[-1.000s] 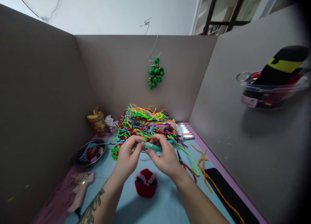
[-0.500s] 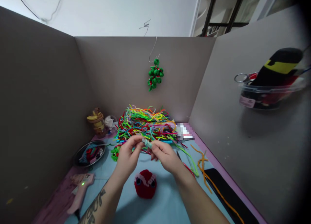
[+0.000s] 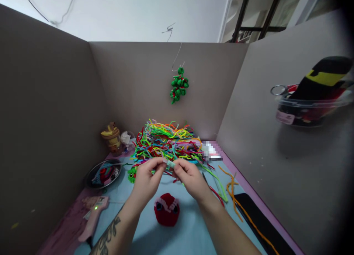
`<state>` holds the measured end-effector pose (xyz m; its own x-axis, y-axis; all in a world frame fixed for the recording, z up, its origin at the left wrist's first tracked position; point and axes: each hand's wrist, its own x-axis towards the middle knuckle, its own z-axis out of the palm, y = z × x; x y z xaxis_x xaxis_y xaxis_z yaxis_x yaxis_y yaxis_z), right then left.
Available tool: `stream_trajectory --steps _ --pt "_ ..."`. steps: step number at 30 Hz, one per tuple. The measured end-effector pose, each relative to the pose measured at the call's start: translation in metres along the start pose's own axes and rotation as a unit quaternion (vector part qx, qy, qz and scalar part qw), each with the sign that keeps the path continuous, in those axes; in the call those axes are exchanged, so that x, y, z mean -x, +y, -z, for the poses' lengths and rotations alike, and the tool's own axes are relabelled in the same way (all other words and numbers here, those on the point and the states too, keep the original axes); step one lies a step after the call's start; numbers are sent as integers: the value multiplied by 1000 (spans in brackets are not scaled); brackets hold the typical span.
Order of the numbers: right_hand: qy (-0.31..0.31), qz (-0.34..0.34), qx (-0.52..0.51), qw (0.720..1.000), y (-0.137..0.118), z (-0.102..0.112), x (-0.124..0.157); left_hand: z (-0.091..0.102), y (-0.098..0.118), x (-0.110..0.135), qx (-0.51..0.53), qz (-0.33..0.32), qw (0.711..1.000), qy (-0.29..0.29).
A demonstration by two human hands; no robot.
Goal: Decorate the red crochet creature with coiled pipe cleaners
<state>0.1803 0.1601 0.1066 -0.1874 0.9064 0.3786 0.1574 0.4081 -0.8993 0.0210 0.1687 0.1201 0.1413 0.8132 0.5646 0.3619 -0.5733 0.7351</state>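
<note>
Between my fingertips is a small pale mint coil [image 3: 170,164] that looks like wound pipe cleaner. My left hand [image 3: 148,175] pinches its left end between thumb and fingers. At the other end, my right hand [image 3: 188,176] grips it with thumb and curled fingers. Below both hands, a red fuzzy figure [image 3: 166,212] with dark eyes and a pink wavy brow stands on the blue mat [image 3: 190,233]. A green fuzzy piece [image 3: 132,175] lies just left of my left hand. Behind the hands rises a heap of multicoloured pipe cleaners [image 3: 168,142].
At the left are a pink glue gun [image 3: 94,214] with a green light and a metal bowl [image 3: 90,183] of fuzzy pieces. Orange pipe cleaners [image 3: 231,185] and a black strip [image 3: 257,221] lie right. A tub of tools [image 3: 301,113] hangs on the right panel.
The mint coil has tilted from slanting to nearly level between my fingers. My hands stay close together. The whole view has shifted slightly.
</note>
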Motion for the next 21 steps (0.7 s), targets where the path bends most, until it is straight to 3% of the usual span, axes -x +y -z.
stream_trajectory --steps 8,21 --pt "70 41 92 992 0 -3 -1 1 4 -1 -6 -9 1000 20" --pt "184 128 204 953 1 -5 2 1 4 -1 111 93 989 -26"
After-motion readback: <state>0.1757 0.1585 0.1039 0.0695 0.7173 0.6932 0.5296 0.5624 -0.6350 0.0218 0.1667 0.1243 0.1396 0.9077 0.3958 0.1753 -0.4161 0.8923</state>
